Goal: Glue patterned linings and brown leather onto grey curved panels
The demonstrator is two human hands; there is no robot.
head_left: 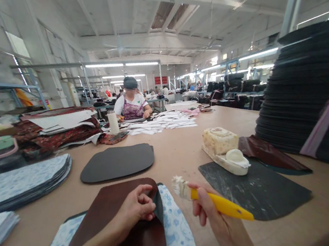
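Observation:
My left hand pinches the edge of a brown leather-like sheet, folding a corner up so its dark underside shows. Beneath that sheet lies a piece of white fabric with a blue pattern, showing on both sides. In my right hand is a brush with a yellow handle; its whitish, clumped bristles point left, above the table and apart from the sheet. Past the brush, a stained cream-coloured block with a round white lump stands on a dark sheet.
A dark rounded panel lies ahead of my left hand. Stacked blue-patterned pieces are at left. A tall stack of black sheets stands at right. Across the table sits a person beside white pieces and a pale bottle.

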